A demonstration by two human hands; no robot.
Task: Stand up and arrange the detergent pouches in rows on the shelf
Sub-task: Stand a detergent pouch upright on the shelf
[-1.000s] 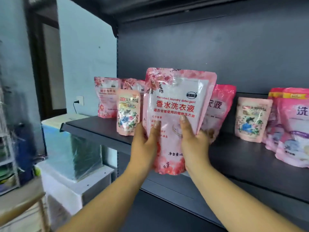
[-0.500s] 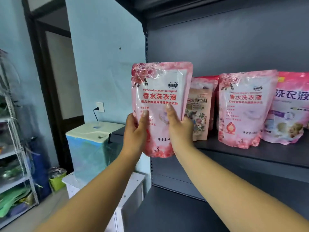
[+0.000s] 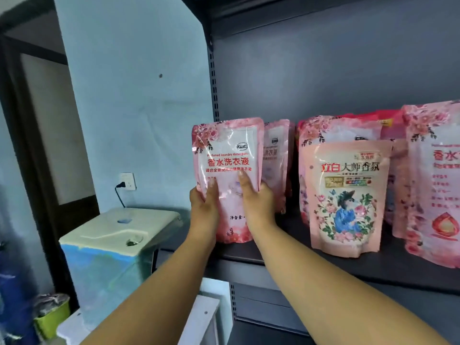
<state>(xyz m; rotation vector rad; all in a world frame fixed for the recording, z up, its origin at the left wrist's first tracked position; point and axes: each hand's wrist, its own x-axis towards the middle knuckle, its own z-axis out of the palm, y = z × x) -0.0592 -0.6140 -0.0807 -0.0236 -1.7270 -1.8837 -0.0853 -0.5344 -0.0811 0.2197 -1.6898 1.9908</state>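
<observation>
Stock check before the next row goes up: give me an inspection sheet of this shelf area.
Surface: dark shelf, front edge bare beside the held pouch.
Job's things: held pouch upright at the shelf's left end, bottom about at the front edge; another pink pouch right behind it; floral pouch standing in front of more pink pouches.
Clutter: nothing seen on the shelf.
Hands: left hand and right hand grip the held pouch's sides, thumbs on its front.
Cables: black plug and cord at the wall socket.
Surroundings: covered appliance, green bin.
</observation>
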